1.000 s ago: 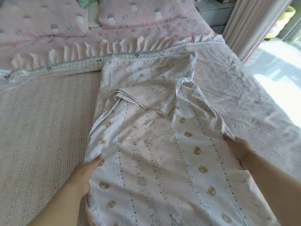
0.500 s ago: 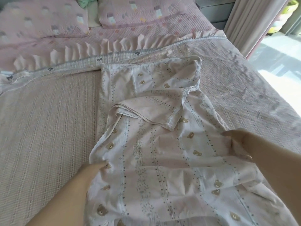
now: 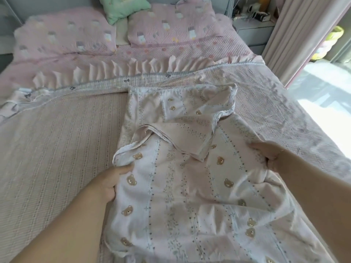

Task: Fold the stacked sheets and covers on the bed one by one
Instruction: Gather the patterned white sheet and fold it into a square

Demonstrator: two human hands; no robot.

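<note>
A pale pink sheet printed with small bears and dotted stripes (image 3: 182, 186) lies lengthwise on the bed, its far end crumpled and partly turned back on itself. My left hand (image 3: 108, 183) grips the sheet's left edge, thumb on top and fingers tucked under the cloth. My right hand (image 3: 269, 154) grips the right edge, where the cloth bunches around the fingers. Between both hands the sheet is lifted slightly and wrinkled.
Under the sheet a beige woven bedspread (image 3: 57, 149) covers the bed, with a ruffled pink border (image 3: 121, 67) further up. Two pink pillows (image 3: 64, 40) and a green cushion (image 3: 123, 8) sit at the head. At the right stand a curtain (image 3: 296, 35) and a bright floor.
Both hands have slid forward along the sheet's edges towards the head of the bed, drawing the near part up. The view has tilted up, showing the pillows.
</note>
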